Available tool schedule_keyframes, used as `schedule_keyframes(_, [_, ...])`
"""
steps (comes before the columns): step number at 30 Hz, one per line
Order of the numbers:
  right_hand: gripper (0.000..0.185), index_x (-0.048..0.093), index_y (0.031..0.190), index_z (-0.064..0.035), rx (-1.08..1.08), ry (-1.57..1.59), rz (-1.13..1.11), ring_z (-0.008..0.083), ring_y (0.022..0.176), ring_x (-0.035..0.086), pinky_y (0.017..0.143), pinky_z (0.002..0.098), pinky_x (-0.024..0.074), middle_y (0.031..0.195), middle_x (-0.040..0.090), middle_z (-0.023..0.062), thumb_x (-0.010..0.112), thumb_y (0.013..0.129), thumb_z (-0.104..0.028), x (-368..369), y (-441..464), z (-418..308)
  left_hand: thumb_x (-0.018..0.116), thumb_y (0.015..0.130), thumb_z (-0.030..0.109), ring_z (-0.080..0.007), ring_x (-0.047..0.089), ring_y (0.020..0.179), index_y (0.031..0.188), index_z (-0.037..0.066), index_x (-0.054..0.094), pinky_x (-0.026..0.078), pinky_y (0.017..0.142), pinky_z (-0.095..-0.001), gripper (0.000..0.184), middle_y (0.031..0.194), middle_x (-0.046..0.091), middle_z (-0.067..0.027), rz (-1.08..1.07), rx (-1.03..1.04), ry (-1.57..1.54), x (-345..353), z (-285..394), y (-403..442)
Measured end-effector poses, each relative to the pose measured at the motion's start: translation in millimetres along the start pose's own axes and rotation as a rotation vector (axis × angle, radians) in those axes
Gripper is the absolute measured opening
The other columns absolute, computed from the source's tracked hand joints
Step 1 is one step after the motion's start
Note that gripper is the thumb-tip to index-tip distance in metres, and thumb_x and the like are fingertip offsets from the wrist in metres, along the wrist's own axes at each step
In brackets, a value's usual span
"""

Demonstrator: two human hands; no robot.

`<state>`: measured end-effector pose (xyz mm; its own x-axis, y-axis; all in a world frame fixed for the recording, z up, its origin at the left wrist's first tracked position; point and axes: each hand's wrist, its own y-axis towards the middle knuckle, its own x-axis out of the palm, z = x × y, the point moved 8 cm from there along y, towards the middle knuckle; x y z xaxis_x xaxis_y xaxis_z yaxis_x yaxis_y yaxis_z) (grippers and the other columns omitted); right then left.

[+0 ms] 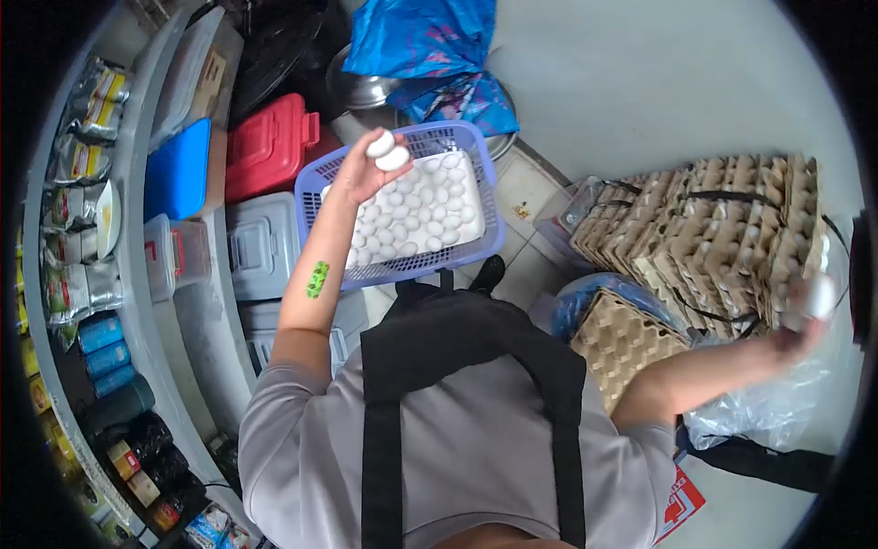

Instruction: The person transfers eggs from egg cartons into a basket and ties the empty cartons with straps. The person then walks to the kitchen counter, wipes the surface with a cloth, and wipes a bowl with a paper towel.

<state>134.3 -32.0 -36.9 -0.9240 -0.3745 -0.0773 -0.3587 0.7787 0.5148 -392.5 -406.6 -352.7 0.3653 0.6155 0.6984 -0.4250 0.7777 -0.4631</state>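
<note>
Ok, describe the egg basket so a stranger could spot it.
From the bundled brown egg cartons on the right, look left. The slotted purple-blue basket sits beneath the wearer's left hand. Unlike the lidded boxes left of it, it's open, showing white eggs.

eggs (pixel 411 222) coloured white, basket (pixel 492 206) tinted periwinkle, trays (pixel 709 238) toned brown, bin (pixel 261 151) coloured red, blue bag (pixel 421 32) patterned with pink, apron (pixel 453 343) dyed black, shirt (pixel 466 448) shaded grey
</note>
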Motion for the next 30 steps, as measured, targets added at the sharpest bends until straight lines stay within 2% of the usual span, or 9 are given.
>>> schedule_keyframes(1, [0.059,0.049,0.113,-0.0023,0.207,0.167,-0.278,0.0220,0.080,0.057,0.072,0.0319,0.0490,0.099,0.057,0.0133,0.063,0.062,-0.029,38.7,-10.2,64.1,0.055,0.081,0.029,-0.0255,0.058,0.089,0.098,0.003,0.054,0.052,0.075,-0.0419,0.031,0.094,0.059,-0.0108,0.088,0.004,0.021,-40.2,-9.1,7.3])
schedule_keyframes(3, [0.058,0.056,0.104,-0.0009,0.337,-0.338,-0.355,0.0182,0.078,0.057,0.065,0.0279,0.0488,0.094,0.059,0.0103,0.066,0.051,-0.022,235.5,-68.7,81.2,0.057,0.079,0.029,-0.0187,0.057,0.083,0.096,0.011,0.053,0.053,0.070,-0.0382,0.025,0.096,0.056,-0.0046,0.345,-0.087,0.144,-122.4,-47.8,14.7])
schedule_keyframes(4, [0.049,0.057,0.101,-0.0008,0.643,0.170,-0.469,0.0166,0.076,0.058,0.066,0.0270,0.0493,0.091,0.060,0.0103,0.065,0.055,-0.013,308.4,-107.7,112.1,0.058,0.077,0.030,-0.0194,0.054,0.090,0.102,0.012,0.053,0.052,0.072,-0.0366,0.031,0.106,0.052,-0.0057,0.401,-0.080,0.250,-146.7,-65.0,12.8])
schedule_keyframes(5, [0.043,0.057,0.102,-0.0015,0.814,0.208,-0.645,0.0150,0.073,0.058,0.063,0.0250,0.0481,0.087,0.061,0.0089,0.065,0.061,-0.009,361.5,-150.6,161.9,0.060,0.075,0.033,-0.0209,0.051,0.096,0.111,0.012,0.051,0.050,0.075,-0.0345,0.043,0.113,0.049,-0.0081,0.442,-0.087,0.413,-156.1,-80.1,7.6])
schedule_keyframes(8, [0.039,0.060,0.097,-0.0026,1.116,0.120,-0.875,0.0109,0.067,0.056,0.059,0.0237,0.0439,0.080,0.060,0.0027,0.075,0.065,-0.019,460.8,-284.3,295.0,0.067,0.063,0.046,-0.0222,0.050,0.099,0.114,0.001,0.051,0.048,0.070,-0.0355,0.070,0.115,0.049,-0.0130,0.667,-0.259,0.716,-228.0,-147.8,12.7])
schedule_keyframes(9, [0.045,0.060,0.098,-0.0018,1.232,0.085,-0.818,0.0108,0.067,0.055,0.058,0.0247,0.0443,0.078,0.060,0.0033,0.077,0.062,-0.023,476.6,-327.1,330.7,0.066,0.062,0.050,-0.0251,0.049,0.100,0.113,0.001,0.052,0.045,0.077,-0.0386,0.073,0.113,0.049,-0.0158,0.552,-0.287,1.108,-217.7,-148.0,14.1])
schedule_keyframes(12, [0.056,0.061,0.096,-0.0013,0.943,-0.272,-0.989,0.0190,0.075,0.058,0.069,0.0293,0.0466,0.084,0.061,0.0108,0.080,0.053,-0.030,518.7,-395.1,383.6,0.068,0.057,0.045,-0.0288,0.043,0.105,0.101,0.005,0.059,0.035,0.086,-0.0435,0.060,0.111,0.045,-0.0170,0.560,-0.204,1.791,-231.3,-186.7,23.1])
schedule_keyframes(18, [0.047,0.057,0.099,-0.0038,0.612,-0.263,-0.874,0.0254,0.082,0.057,0.072,0.0327,0.0455,0.089,0.058,0.0128,0.076,0.057,-0.015,551.9,-445.9,387.6,0.075,0.058,0.021,-0.0369,0.033,0.109,0.106,0.005,0.052,0.041,0.088,-0.0411,0.056,0.120,0.035,-0.0133,0.473,-0.009,1.833,-206.8,-202.2,11.6])
schedule_keyframes(30, [0.047,0.053,0.110,-0.0078,0.310,-0.622,-1.109,0.0347,0.105,0.042,0.085,0.0395,0.0385,0.102,0.047,0.0169,0.064,0.064,-0.004,540.4,-432.1,358.3,0.077,0.053,0.028,-0.0348,0.032,0.114,0.113,0.001,0.044,0.031,0.095,-0.0419,0.074,0.118,0.039,-0.0192,0.533,0.079,1.826,-214.5,-224.2,20.9])
